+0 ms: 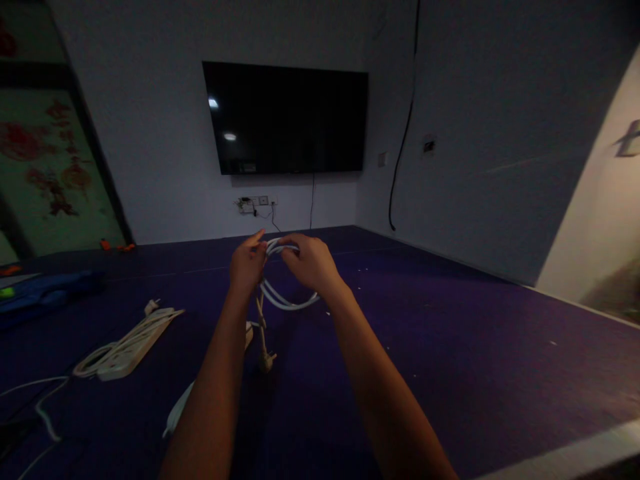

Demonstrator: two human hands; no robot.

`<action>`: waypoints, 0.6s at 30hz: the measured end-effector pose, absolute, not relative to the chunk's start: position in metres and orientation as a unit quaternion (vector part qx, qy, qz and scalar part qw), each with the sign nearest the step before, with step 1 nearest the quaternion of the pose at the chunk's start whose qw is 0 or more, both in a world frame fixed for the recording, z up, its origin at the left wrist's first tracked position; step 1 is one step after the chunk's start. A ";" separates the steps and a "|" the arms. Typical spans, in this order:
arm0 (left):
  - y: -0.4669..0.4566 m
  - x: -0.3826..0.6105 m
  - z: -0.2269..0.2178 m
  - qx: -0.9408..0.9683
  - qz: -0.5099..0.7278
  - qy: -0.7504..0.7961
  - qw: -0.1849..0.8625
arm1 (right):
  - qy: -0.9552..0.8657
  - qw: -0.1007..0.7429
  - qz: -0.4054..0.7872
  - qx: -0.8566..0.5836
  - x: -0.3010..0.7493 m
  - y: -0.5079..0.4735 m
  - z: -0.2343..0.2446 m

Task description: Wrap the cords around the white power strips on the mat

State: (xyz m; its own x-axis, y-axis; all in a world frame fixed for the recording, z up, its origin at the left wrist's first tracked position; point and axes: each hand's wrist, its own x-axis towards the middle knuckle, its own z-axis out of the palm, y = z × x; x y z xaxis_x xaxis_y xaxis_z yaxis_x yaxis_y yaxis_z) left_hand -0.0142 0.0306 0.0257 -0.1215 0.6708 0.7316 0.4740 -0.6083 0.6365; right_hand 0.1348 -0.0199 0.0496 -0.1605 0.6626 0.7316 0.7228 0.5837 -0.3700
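A white power cable (285, 305) hangs in round loops between my two hands, above the purple surface. My left hand (249, 263) is closed on the left side of the loops, with one finger pointing outward. At the top right of the coil, my right hand (310, 260) pinches the cable between thumb and fingers. Below my left hand dangles a plug (267, 362) with its prongs to the right. Beside my left forearm part of a white item (179, 408) shows; the arm hides the rest.
To the left a white power strip (131, 347) lies with its cord bundled on top. Loose white cables (47, 420) and blue fabric (50, 293) are further left. A television (290, 120) hangs on the far wall above sockets (257, 201). A black cable (404, 140) runs down the right wall.
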 end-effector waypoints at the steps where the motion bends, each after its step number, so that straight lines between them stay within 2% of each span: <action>1: 0.028 -0.016 0.029 0.675 0.612 0.408 0.058 | -0.758 0.472 -0.026 -0.449 0.134 -0.020 0.050; 6: 0.001 -0.014 0.045 0.750 0.594 0.285 -0.067 | -0.775 0.498 0.014 -0.388 0.135 -0.022 0.051; 10: -0.019 -0.013 0.054 0.791 0.555 0.258 -0.032 | -0.791 0.505 0.029 -0.343 0.138 -0.021 0.050; 15: -0.024 -0.023 0.056 0.805 0.531 0.254 0.069 | -0.802 0.527 0.067 -0.273 0.140 -0.020 0.049; 18: -0.022 -0.021 0.055 0.828 0.496 0.256 0.055 | -0.795 0.550 0.098 -0.238 0.139 -0.018 0.048</action>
State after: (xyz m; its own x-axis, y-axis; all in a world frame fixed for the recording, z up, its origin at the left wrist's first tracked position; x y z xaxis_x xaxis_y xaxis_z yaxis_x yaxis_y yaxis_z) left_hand -0.0212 -0.0218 0.0547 0.3775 0.4780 0.7931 0.3698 -0.8630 0.3441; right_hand 0.1391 -0.0175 0.0484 -0.2830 0.4861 0.8268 0.2696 0.8676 -0.4178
